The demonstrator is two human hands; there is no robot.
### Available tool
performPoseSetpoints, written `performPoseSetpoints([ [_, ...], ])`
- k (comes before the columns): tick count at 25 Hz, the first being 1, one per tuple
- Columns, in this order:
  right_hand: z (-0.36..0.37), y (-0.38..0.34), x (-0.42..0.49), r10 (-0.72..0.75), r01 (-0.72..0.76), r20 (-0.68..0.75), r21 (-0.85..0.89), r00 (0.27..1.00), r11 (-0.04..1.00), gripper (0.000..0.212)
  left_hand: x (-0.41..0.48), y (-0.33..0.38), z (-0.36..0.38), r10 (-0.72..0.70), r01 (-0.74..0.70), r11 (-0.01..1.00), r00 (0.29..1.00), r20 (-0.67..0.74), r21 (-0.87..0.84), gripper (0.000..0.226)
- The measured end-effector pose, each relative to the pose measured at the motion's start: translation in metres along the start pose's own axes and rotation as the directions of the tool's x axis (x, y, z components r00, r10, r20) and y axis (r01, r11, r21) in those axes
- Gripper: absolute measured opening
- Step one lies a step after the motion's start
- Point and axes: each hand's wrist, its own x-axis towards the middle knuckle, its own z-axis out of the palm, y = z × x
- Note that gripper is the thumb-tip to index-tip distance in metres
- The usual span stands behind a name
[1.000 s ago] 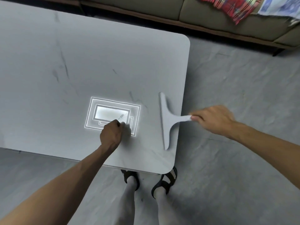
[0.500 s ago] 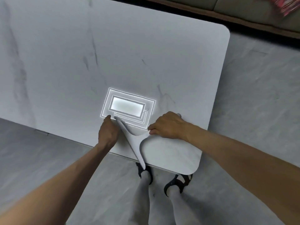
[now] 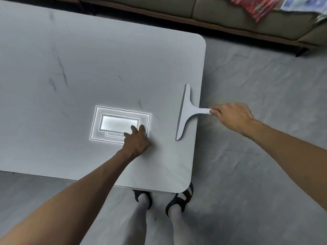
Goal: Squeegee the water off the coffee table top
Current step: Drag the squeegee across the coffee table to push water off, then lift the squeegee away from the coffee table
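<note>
A grey marble-look coffee table top [image 3: 106, 71] fills the left and middle of the head view. A grey T-shaped squeegee [image 3: 184, 112] lies with its blade on the top near the right edge, blade running front to back, handle sticking out past the edge. My right hand [image 3: 231, 117] grips the handle end, off the table's right side. My left hand [image 3: 137, 140] presses on the top with fingers spread, left of the squeegee, at the corner of a bright rectangular light reflection [image 3: 120, 123]. No water is plainly visible on the surface.
A sofa [image 3: 221, 13] runs along the back, with a red plaid cloth [image 3: 260, 6] on it. Grey floor [image 3: 256, 174] lies to the right and in front. My feet in black sandals [image 3: 178, 198] stand at the table's near right corner.
Half a second ago the squeegee was near the front edge beside my left hand, blade angled. It now sits by the right edge with the handle overhanging. My left hand's fingers have spread.
</note>
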Motion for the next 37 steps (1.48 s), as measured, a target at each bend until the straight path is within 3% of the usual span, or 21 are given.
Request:
performPoseSetpoints([
  [3, 0.008, 0.037, -0.032, 0.088, -0.089, -0.010, -0.028, 0.996, 0.996, 0.038, 0.003, 0.010, -0.001, 0.044, -0.049, 0.994, 0.997, 0.061, 0.096, 0.044],
  [7, 0.000, 0.057, -0.060, 0.164, -0.151, 0.083, -0.143, 0.983, 0.978, 0.039, -0.007, 0.001, -0.027, 0.040, -0.023, 0.991, 0.991, 0.127, -0.130, 0.051],
  [9, -0.012, 0.049, -0.068, 0.159, -0.148, 0.077, -0.126, 0.984, 0.981, 0.039, -0.013, -0.013, -0.038, 0.055, -0.023, 0.976, 0.988, 0.142, -0.217, 0.058],
  [12, -0.042, 0.018, -0.077, 0.155, -0.153, 0.028, -0.066, 0.988, 0.986, 0.036, -0.042, -0.022, -0.067, 0.017, 0.043, 0.936, 0.986, 0.168, -0.349, 0.049],
  [15, -0.069, -0.019, -0.082, 0.224, -0.230, 0.073, 0.095, 0.972, 0.968, 0.032, -0.069, -0.021, -0.100, -0.006, 0.057, 0.900, 0.993, 0.119, -0.431, 0.039],
  [18, -0.113, -0.058, -0.092, 0.210, -0.269, 0.216, 0.293, 0.954, 0.917, 0.030, -0.117, -0.022, -0.144, -0.053, 0.061, 0.868, 0.998, 0.030, -0.492, 0.033],
  [22, -0.181, -0.108, -0.130, 0.006, -0.238, 0.310, 0.717, 0.951, 0.655, 0.030, -0.208, 0.004, -0.175, -0.101, 0.046, 0.862, 0.992, -0.082, -0.506, 0.035],
  [25, -0.221, -0.129, -0.173, -0.225, -0.108, 0.275, 0.822, 0.935, 0.560, 0.028, -0.286, 0.042, -0.170, -0.149, 0.084, 0.850, 0.985, -0.084, -0.519, 0.047],
  [27, -0.239, -0.140, -0.207, -0.351, -0.033, 0.245, 0.858, 0.904, 0.513, 0.027, -0.345, 0.072, -0.160, -0.218, 0.105, 0.736, 0.972, -0.087, -0.669, 0.046],
  [31, -0.254, -0.166, -0.293, -0.514, 0.017, 0.226, 0.905, 0.827, 0.425, 0.025, -0.459, 0.124, -0.126, -0.331, 0.052, 0.406, 0.939, -0.094, -0.912, 0.035],
  [33, -0.248, -0.181, -0.337, -0.582, 0.060, 0.238, 0.893, 0.778, 0.446, 0.027, -0.510, 0.140, -0.103, -0.396, 0.020, 0.265, 0.914, -0.090, -0.964, 0.028],
  [37, -0.209, -0.227, -0.427, -0.721, 0.203, 0.282, 0.838, 0.633, 0.506, 0.026, -0.609, 0.154, -0.030, -0.602, -0.007, 0.100, 0.796, -0.066, -0.995, 0.012],
])
